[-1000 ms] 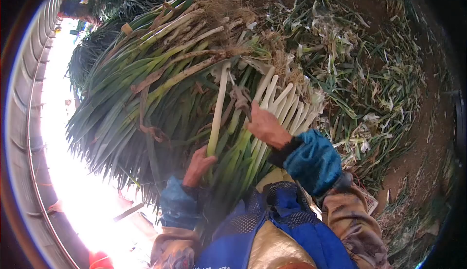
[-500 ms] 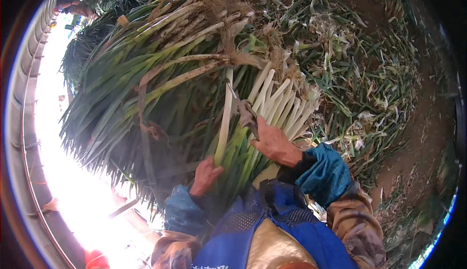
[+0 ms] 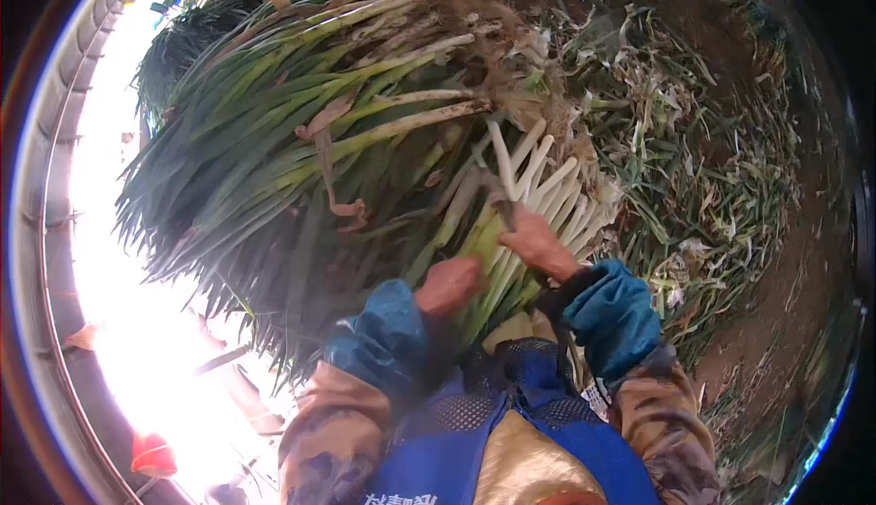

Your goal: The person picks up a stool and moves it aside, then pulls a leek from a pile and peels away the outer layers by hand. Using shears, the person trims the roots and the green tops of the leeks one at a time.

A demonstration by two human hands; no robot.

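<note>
A bundle of peeled green onions [image 3: 558, 197] lies in front of me, white ends pointing away and leaves toward my body. My left hand [image 3: 452, 284] is closed, slightly blurred, round the leafy part of a green onion [image 3: 500, 160] at the bundle's left side. Just above the bundle, my right hand [image 3: 538, 242] is closed on what looks like a small knife [image 3: 500, 202], its thin blade blurred and pointing up and left. Unpeeled green onions [image 3: 401, 126] with muddy roots lie in a large heap to the left.
Leaf scraps and peeled skins [image 3: 675, 149] cover the brown soil [image 3: 753, 322] on the right. A dry brown leaf [image 3: 327, 163] lies on the heap. Further green onions [image 3: 178, 62] lie at the far left. A red object [image 3: 153, 455] sits at the bright lower left edge.
My left hand has moved right and up with the green onion, to the peeled bundle. The right hand and knife have shifted slightly right. The view has also shifted a little.
</note>
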